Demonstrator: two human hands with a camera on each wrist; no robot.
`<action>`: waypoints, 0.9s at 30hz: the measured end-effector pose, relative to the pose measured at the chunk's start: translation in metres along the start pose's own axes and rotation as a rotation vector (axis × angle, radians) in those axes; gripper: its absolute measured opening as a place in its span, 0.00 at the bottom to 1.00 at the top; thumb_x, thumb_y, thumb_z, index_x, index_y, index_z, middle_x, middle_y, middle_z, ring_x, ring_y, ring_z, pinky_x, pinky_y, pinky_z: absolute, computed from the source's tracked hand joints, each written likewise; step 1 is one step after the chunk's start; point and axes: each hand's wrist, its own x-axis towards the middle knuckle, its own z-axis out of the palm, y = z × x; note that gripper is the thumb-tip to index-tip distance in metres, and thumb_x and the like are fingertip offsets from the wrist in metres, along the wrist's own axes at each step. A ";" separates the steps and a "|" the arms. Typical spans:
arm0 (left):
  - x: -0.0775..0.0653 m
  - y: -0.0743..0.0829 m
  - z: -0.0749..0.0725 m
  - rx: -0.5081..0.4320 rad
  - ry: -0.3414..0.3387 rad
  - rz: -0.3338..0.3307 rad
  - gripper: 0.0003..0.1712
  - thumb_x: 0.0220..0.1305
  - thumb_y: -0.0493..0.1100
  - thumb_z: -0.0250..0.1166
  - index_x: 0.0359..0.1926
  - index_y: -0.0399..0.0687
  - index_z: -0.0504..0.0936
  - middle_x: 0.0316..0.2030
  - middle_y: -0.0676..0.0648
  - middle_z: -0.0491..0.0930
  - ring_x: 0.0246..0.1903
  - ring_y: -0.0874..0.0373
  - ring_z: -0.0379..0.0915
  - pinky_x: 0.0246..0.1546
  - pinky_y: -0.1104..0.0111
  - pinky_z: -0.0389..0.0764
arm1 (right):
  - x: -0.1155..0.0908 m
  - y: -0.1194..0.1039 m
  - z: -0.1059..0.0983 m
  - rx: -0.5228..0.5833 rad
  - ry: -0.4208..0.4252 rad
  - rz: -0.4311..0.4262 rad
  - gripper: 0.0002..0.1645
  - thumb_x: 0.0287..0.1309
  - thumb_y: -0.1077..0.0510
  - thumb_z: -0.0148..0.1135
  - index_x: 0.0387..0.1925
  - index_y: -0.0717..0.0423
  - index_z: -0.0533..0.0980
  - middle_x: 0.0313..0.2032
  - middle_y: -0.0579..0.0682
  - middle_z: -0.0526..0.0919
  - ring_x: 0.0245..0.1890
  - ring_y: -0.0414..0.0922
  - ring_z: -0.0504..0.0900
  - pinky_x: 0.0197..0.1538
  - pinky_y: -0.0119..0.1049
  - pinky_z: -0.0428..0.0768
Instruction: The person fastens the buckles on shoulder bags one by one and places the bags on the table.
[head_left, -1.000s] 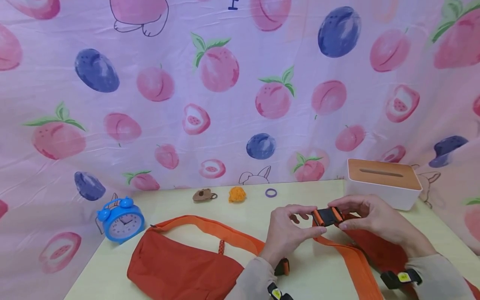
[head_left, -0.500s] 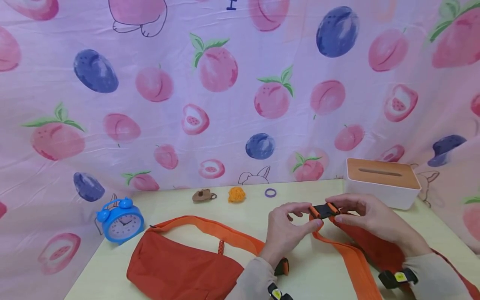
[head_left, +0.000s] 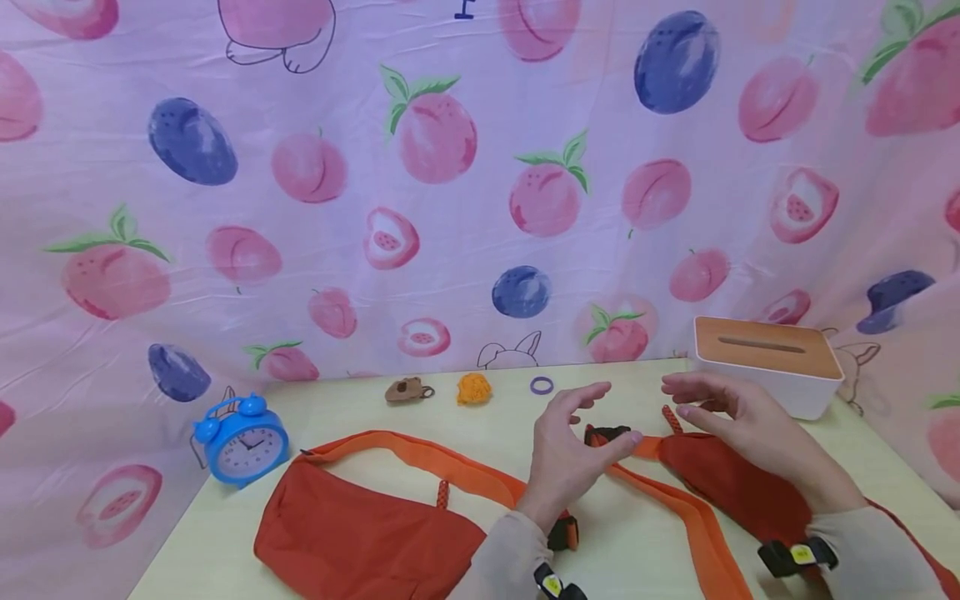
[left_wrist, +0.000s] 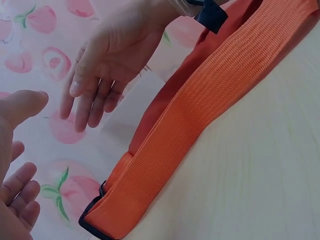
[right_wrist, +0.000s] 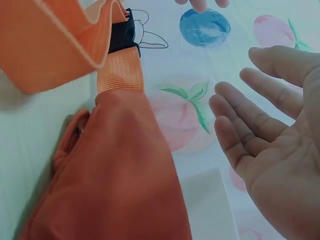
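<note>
On the right of the table in the head view lies a rust-red belt bag (head_left: 738,483) with an orange strap (head_left: 705,533). Its black side-release buckle (head_left: 609,434) rests at the strap's far end, and in the right wrist view this buckle (right_wrist: 122,35) appears fastened. My left hand (head_left: 566,458) hovers just beside the buckle, thumb and fingers spread, holding nothing. Above the bag, my right hand (head_left: 757,437) is likewise empty, its fingers loosely extended. A second rust-red bag (head_left: 367,533) lies to the left, its black buckle (head_left: 564,533) partly hidden by my left wrist.
A blue alarm clock (head_left: 246,442) stands at the table's left. Along the back lie a brown animal-shaped item (head_left: 407,391), an orange scrunchie-like bundle (head_left: 474,389) and a purple ring (head_left: 542,385). A white tissue box (head_left: 768,367) with a wooden lid stands back right.
Both hands have let go of the buckle, which has dropped to the table and lies further left. The fingers have spread and the hands stand further apart.
</note>
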 end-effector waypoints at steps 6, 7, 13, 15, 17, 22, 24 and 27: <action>0.003 0.003 -0.003 -0.003 0.004 0.019 0.38 0.60 0.64 0.84 0.71 0.77 0.83 0.63 0.70 0.82 0.66 0.57 0.75 0.66 0.59 0.77 | 0.000 -0.008 -0.002 -0.053 0.025 -0.009 0.26 0.80 0.55 0.67 0.73 0.54 0.79 0.64 0.56 0.88 0.54 0.37 0.87 0.48 0.34 0.91; 0.003 0.004 -0.003 -0.004 0.005 0.024 0.38 0.60 0.64 0.84 0.71 0.77 0.83 0.63 0.69 0.82 0.66 0.57 0.75 0.66 0.59 0.77 | 0.000 -0.010 -0.002 -0.069 0.032 -0.011 0.26 0.80 0.55 0.68 0.73 0.53 0.79 0.64 0.56 0.88 0.54 0.39 0.87 0.48 0.34 0.91; 0.006 0.009 -0.011 -0.010 0.018 0.062 0.38 0.61 0.63 0.83 0.72 0.78 0.82 0.66 0.68 0.81 0.66 0.62 0.73 0.66 0.57 0.78 | -0.002 -0.026 -0.003 -0.172 0.081 -0.047 0.28 0.78 0.53 0.71 0.75 0.46 0.79 0.61 0.51 0.90 0.53 0.50 0.89 0.50 0.33 0.89; 0.007 0.010 -0.014 -0.011 0.021 0.074 0.39 0.61 0.63 0.82 0.73 0.78 0.81 0.68 0.68 0.80 0.68 0.64 0.72 0.68 0.56 0.77 | -0.002 -0.032 -0.003 -0.209 0.100 -0.062 0.30 0.76 0.52 0.73 0.75 0.43 0.79 0.63 0.51 0.88 0.53 0.52 0.89 0.49 0.34 0.88; 0.009 0.012 -0.018 -0.006 0.016 0.084 0.40 0.61 0.64 0.82 0.74 0.78 0.80 0.69 0.69 0.79 0.69 0.65 0.71 0.70 0.54 0.76 | -0.002 -0.036 -0.002 -0.259 0.124 -0.086 0.32 0.74 0.51 0.75 0.76 0.42 0.78 0.66 0.51 0.85 0.51 0.53 0.89 0.48 0.35 0.88; 0.012 0.019 -0.031 0.035 -0.009 0.139 0.48 0.57 0.63 0.85 0.77 0.81 0.75 0.75 0.66 0.73 0.75 0.64 0.67 0.74 0.48 0.74 | 0.001 -0.046 0.005 -0.381 0.192 -0.166 0.44 0.67 0.50 0.81 0.80 0.48 0.73 0.73 0.59 0.75 0.58 0.58 0.84 0.52 0.55 0.90; 0.013 0.023 -0.039 0.082 -0.024 0.168 0.52 0.55 0.62 0.86 0.79 0.82 0.73 0.79 0.64 0.69 0.79 0.61 0.63 0.76 0.44 0.73 | 0.003 -0.049 0.008 -0.405 0.210 -0.174 0.50 0.65 0.49 0.82 0.83 0.49 0.69 0.76 0.64 0.69 0.65 0.63 0.79 0.57 0.68 0.86; 0.015 0.029 -0.052 0.191 -0.059 0.200 0.60 0.52 0.63 0.89 0.82 0.85 0.67 0.84 0.64 0.59 0.84 0.58 0.55 0.76 0.38 0.72 | 0.004 -0.054 0.009 -0.432 0.211 -0.147 0.59 0.62 0.45 0.83 0.87 0.45 0.62 0.81 0.69 0.58 0.74 0.71 0.67 0.58 0.82 0.78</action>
